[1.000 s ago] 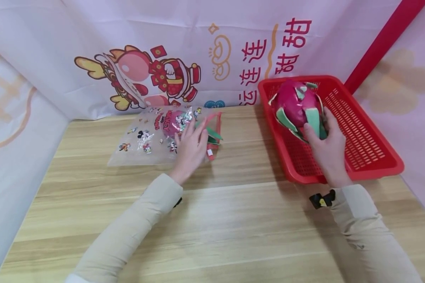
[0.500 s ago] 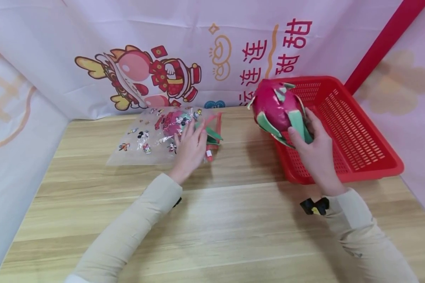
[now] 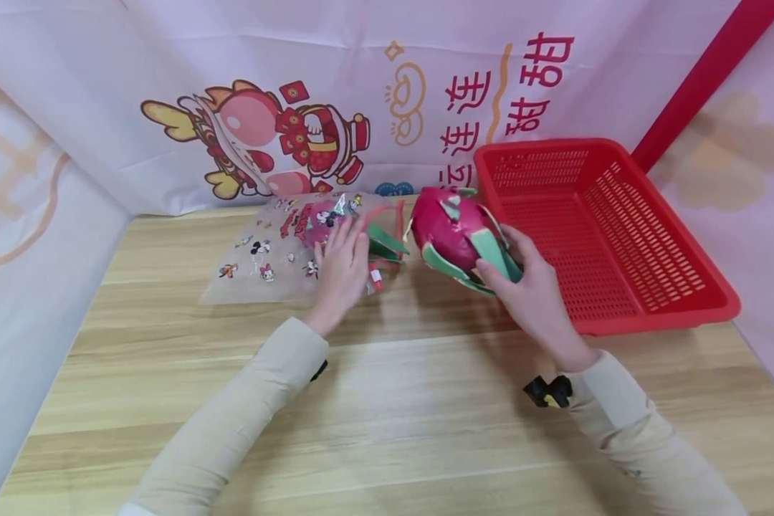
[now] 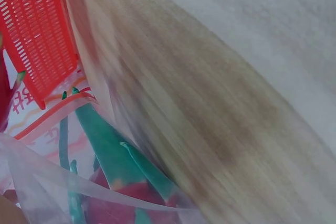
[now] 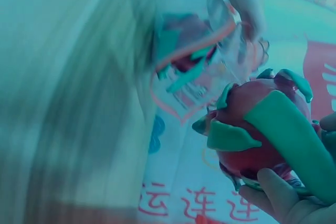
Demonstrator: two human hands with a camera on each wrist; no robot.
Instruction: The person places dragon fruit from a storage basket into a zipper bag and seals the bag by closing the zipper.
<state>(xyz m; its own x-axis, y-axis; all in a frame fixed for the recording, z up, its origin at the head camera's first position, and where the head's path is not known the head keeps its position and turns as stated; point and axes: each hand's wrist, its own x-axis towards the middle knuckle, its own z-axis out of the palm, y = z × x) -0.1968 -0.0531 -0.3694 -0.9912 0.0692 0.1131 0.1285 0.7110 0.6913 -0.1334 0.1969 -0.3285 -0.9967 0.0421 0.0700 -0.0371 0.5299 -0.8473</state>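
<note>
My right hand grips a dark pink toy dragon fruit with green leaves by its leafy side. It hangs above the table, between the basket and a clear plastic zip bag printed with cartoon figures. My left hand holds the bag near its red-edged mouth; its thumb is mostly hidden. Inside the bag lies a second dragon fruit, its green leaves poking toward the parted mouth. The right wrist view shows the held dragon fruit close up, apart from the bag.
A red perforated plastic basket stands at the right on the wooden table. Behind it, a printed white cloth rises along the table's back edge. A small red zip slider hangs at the bag's near corner.
My right hand has carried the dragon fruit left and toward me, from over the basket to beside the bag's mouth. My left hand stays at the bag with little movement.
</note>
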